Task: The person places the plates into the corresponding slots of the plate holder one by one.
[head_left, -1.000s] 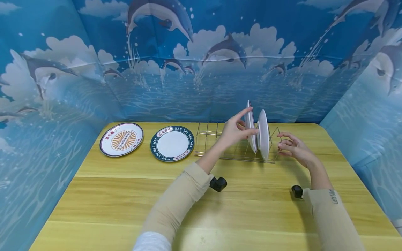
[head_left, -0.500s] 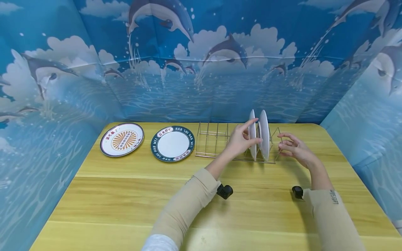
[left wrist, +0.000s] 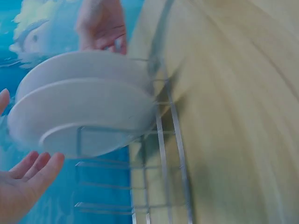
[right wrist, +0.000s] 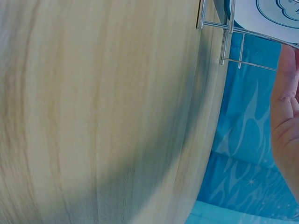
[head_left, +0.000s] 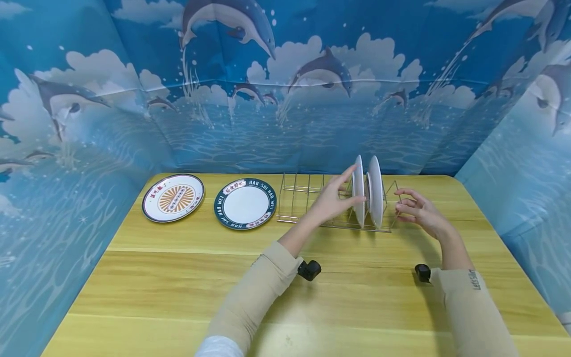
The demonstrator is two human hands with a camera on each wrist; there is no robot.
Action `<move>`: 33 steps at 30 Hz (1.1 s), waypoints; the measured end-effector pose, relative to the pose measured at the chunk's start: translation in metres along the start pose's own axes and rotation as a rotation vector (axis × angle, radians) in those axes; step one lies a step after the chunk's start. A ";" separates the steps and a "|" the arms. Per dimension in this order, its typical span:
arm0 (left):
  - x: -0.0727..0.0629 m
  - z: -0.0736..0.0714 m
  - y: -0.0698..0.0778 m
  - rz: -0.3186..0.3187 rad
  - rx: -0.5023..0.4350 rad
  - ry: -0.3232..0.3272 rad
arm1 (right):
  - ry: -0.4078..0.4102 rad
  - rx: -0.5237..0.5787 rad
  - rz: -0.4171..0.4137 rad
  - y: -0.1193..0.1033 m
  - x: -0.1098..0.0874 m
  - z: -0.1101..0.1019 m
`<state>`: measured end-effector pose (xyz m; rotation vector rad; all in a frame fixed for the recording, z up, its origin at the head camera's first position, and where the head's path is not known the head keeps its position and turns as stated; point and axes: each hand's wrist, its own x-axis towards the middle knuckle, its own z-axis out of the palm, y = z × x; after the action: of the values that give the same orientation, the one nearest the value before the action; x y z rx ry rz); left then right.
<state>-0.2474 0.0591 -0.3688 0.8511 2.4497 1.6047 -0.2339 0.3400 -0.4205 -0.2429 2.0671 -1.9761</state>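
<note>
Two white plates stand on edge side by side in a wire dish rack (left wrist: 182, 158). At the left one of them, the nearer plate (head_left: 359, 198), my left hand (head_left: 331, 199) has its fingers spread. In the left wrist view, its fingertips (left wrist: 57, 161) lie just off the plate's rim, with nothing gripped. The other plate (head_left: 376, 196) leans slightly beside it, towards the rack's right end. My right hand (head_left: 419, 212) holds the end wire of the rack between thumb and fingers. A blue-patterned plate face (right wrist: 273, 16) shows above that hand in the right wrist view.
Left of the rack, a plate with a dark green rim (head_left: 245, 204) lies flat on the wooden table (head_left: 178, 287). Farther left lies a plate with an orange sunburst (head_left: 174, 198). A dolphin-print curtain (head_left: 285, 124) hangs behind the table.
My left hand brought the left plate down and right into a rack slot beside the other plate, then let go and drew slightly left. The right hand stayed at the rack's end.
</note>
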 end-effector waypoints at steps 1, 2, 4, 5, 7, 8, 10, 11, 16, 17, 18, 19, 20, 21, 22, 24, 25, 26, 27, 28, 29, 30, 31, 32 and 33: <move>-0.002 -0.006 0.001 0.006 -0.017 0.010 | -0.001 -0.001 -0.001 0.000 0.000 0.000; -0.004 -0.012 0.001 0.011 -0.031 0.024 | -0.002 -0.002 -0.001 0.000 0.000 0.000; -0.009 -0.025 0.001 0.011 -0.069 0.054 | -0.005 -0.007 0.001 -0.001 0.000 0.000; -0.012 -0.031 0.000 0.011 -0.082 0.068 | -0.006 -0.010 0.001 -0.001 0.001 0.000; -0.019 -0.044 -0.003 0.007 -0.123 0.092 | -0.006 -0.017 0.001 -0.002 0.000 0.001; -0.024 -0.051 -0.005 0.006 -0.132 0.103 | -0.006 -0.017 0.001 -0.002 0.000 0.001; -0.036 -0.065 -0.004 -0.002 -0.151 0.122 | -0.007 -0.015 -0.001 -0.003 0.000 0.001; -0.042 -0.071 -0.004 -0.010 -0.162 0.134 | -0.007 -0.015 -0.002 -0.003 0.000 0.001; -0.072 -0.097 -0.007 -0.065 -0.197 0.207 | -0.010 -0.009 -0.005 -0.002 0.000 0.000; -0.077 -0.101 -0.011 -0.080 -0.205 0.224 | -0.011 -0.009 -0.005 -0.002 0.000 0.000; -0.082 -0.105 -0.015 -0.089 -0.213 0.243 | -0.012 -0.008 -0.006 -0.001 0.000 0.000; -0.087 -0.109 -0.021 -0.100 -0.226 0.259 | -0.012 -0.007 -0.006 -0.001 0.000 0.000; -0.091 -0.113 -0.029 -0.112 -0.234 0.277 | -0.012 -0.007 -0.006 -0.001 0.000 0.000; -0.095 -0.116 -0.037 -0.119 -0.245 0.295 | -0.012 -0.006 -0.006 -0.001 0.000 0.000; -0.099 -0.120 -0.046 -0.129 -0.252 0.314 | -0.011 -0.004 -0.007 -0.001 0.000 0.000; -0.106 -0.127 -0.063 -0.138 -0.254 0.350 | -0.009 -0.004 -0.007 -0.001 0.000 0.000; -0.110 -0.131 -0.072 -0.141 -0.255 0.369 | -0.008 -0.004 -0.008 -0.002 -0.001 0.000; -0.114 -0.134 -0.079 -0.145 -0.246 0.390 | -0.008 -0.001 -0.007 -0.002 -0.001 0.000; -0.118 -0.137 -0.085 -0.152 -0.240 0.409 | -0.007 -0.001 -0.005 -0.002 -0.001 0.000; -0.123 -0.141 -0.091 -0.161 -0.239 0.426 | -0.004 -0.001 -0.003 -0.002 -0.001 0.000; -0.127 -0.145 -0.096 -0.180 -0.230 0.440 | -0.002 -0.002 -0.001 -0.002 0.000 0.000; -0.132 -0.148 -0.100 -0.204 -0.225 0.452 | 0.002 -0.002 0.002 -0.002 0.000 0.001; -0.136 -0.152 -0.105 -0.225 -0.217 0.462 | 0.005 -0.004 0.004 -0.002 0.000 0.001; -0.140 -0.155 -0.108 -0.251 -0.209 0.470 | 0.008 -0.004 0.007 -0.002 0.000 0.001; -0.144 -0.158 -0.110 -0.278 -0.205 0.476 | 0.010 -0.008 0.009 -0.002 0.000 0.001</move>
<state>-0.2286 -0.1737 -0.4255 0.0936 2.4695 2.0792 -0.2337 0.3390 -0.4182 -0.2248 2.0789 -1.9679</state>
